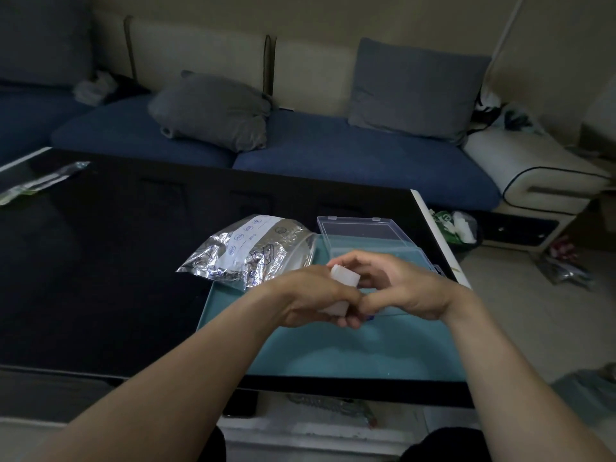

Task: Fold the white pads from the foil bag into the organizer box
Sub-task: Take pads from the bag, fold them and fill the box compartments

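Folding one white pad mid-air, centre-right of the frame, above the teal mat.

I am watching both hands working together: the left hand (311,296) is curling its fingers round a white pad (345,278) while the right hand (405,288) is pinching its near end, so each grip is closing on the pad. The foil bag (248,250) is lying crumpled on the worktop (100,261), just left of the hands, its mouth facing the organizer box (363,233), which is sitting open behind them on the teal mat (333,355). I cannot tell whether any pads are lying in the box yet; I judge this fold is unfinished, with placing to follow.
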The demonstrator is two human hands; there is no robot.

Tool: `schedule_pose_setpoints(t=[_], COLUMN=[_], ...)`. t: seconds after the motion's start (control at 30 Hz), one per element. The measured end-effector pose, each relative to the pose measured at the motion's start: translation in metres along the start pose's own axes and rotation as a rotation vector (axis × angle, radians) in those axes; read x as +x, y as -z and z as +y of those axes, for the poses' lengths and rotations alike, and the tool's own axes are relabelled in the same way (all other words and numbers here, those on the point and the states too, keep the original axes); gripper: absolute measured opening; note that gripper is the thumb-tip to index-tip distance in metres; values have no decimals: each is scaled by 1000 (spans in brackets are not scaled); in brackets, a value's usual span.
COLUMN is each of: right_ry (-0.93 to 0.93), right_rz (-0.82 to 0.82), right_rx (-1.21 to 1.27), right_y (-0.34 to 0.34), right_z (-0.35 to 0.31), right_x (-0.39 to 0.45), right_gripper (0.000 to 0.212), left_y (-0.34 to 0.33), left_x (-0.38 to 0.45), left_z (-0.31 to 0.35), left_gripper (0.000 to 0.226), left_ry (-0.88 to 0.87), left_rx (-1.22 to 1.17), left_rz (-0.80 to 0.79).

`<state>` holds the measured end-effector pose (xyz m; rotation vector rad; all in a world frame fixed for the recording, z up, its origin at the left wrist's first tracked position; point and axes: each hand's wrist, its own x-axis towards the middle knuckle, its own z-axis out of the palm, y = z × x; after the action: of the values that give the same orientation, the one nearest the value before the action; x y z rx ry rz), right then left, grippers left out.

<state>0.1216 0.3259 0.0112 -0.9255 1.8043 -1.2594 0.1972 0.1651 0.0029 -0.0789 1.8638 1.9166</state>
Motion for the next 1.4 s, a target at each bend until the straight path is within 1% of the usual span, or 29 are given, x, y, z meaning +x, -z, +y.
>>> schedule_pose_setpoints(t=[0.07,0.17,0.2,0.23,0.27,0.3,0.33,0.37,0.4,0.43,0.47,0.5,0.57,0.63,0.7,0.77,0.8,0.87,0.97,1.03,1.2,1.3,1.37,1.4], right_ry=[-18,-36,-21,24,90,160,217,247,249,226,193,153,56,-67,-196,-314,-355,-385,-386,-400,-397,-470,-559,-575], right_rz=[59,117,150,237,393,605,826,1007,1120,1165,1157,1118,1025,921,753,603,567,557,583,572,626,716,755,766], right_rx=[98,55,47,66,97,120,116,80,35,-9,-37,-70,-200,-368,-477,-545,-565,-576,-506,-474,-546,-593,-625,-644], right_y=[5,7,7,9,13,19,27,35,41,44,44,43,37,34,33,30,27,26,27,28,23,22,22,22], right_z=[4,11,11,11,11,11,13,17,22,28,33,39,46,50,52,52,50,48,49,48,46,48,49,50], right_x=[1,5,7,9,11,12,14,16,19,24,31,39,52,63,70,75,77,82,84,83,83,88,90,90], right_gripper=[49,22,16,9,7,10,14,16,17,17,16,14,13,17,30,40,43,43,42,43,24,18,14,17], left_y=[0,-3,-5,-6,-6,-5,-3,1,4,7,9,9,9,9,10,10,10,10,9,10,9,9,11,13], left_x=[3,7,8,10,12,13,13,15,16,15,15,14,13,15,18,21,23,26,28,29,32,33,31,29], left_z=[-1,-2,-3,-3,-3,-4,-7,-10,-13,-17,-20,-22,-25,-28,-31,-36,-37,-39,-41,-42,-43,-40,-35,-30], left_gripper=[16,8,9,15,20,20,18,17,16,15,17,19,26,37,46,47,46,41,35,34,33,35,40,41], left_ry=[2,7,12,27,40,36,17,-20,-72,-127,-175,-212,-265,-290,-278,-260,-258,-257,-242,-232,-208,-216,-253,-291], left_rx=[-3,38,8,-25,-29,31,151,328,538,726,856,926,976,1023,1052,1081,1095,1101,1099,1092,1088,1108,1080,1042], left_rz=[-19,-72,-71,-51,-14,48,136,242,349,436,494,525,537,503,440,394,384,372,362,361,369,373,424,487])
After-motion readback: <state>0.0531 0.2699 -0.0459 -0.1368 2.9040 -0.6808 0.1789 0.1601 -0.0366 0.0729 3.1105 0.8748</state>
